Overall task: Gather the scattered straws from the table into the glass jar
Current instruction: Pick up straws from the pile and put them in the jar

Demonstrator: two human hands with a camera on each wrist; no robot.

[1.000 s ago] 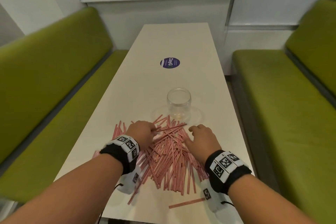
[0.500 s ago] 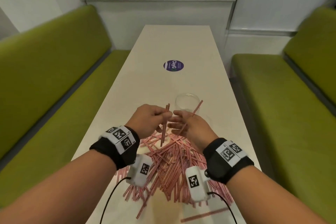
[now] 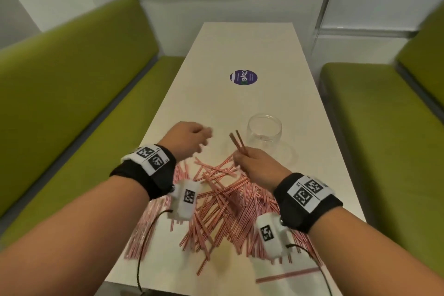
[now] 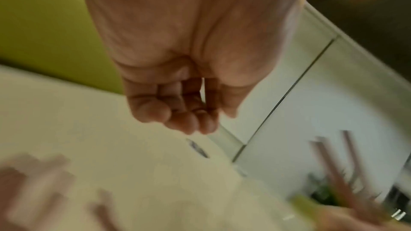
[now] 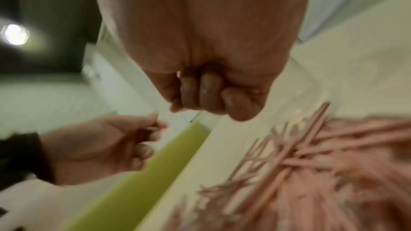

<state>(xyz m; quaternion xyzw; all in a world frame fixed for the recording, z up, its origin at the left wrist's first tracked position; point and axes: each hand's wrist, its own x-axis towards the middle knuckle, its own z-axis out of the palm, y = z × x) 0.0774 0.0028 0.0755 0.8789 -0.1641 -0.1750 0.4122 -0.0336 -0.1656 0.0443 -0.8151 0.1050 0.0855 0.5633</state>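
Note:
Red-and-white striped straws (image 3: 223, 199) lie in a loose pile on the near end of the white table (image 3: 240, 43). The clear glass jar (image 3: 264, 134) stands upright just beyond the pile, to the right. My right hand (image 3: 252, 161) is raised over the pile's far edge and grips two straws (image 3: 236, 142), which point up beside the jar. In the right wrist view that hand (image 5: 211, 90) is a closed fist above the blurred pile (image 5: 311, 155). My left hand (image 3: 189, 137) hovers to the left, fingers loosely curled and holding nothing (image 4: 177, 111).
One stray straw (image 3: 288, 275) lies near the table's front edge. A round purple sticker (image 3: 243, 77) is on the table's middle. Green benches flank the table on the left (image 3: 72, 103) and right (image 3: 372, 127). Cables hang from both wrist cameras.
Both hands rose from the pile, each with a straw, and met. The right hand now holds both straws; the left hand has let go and drawn away to the left.

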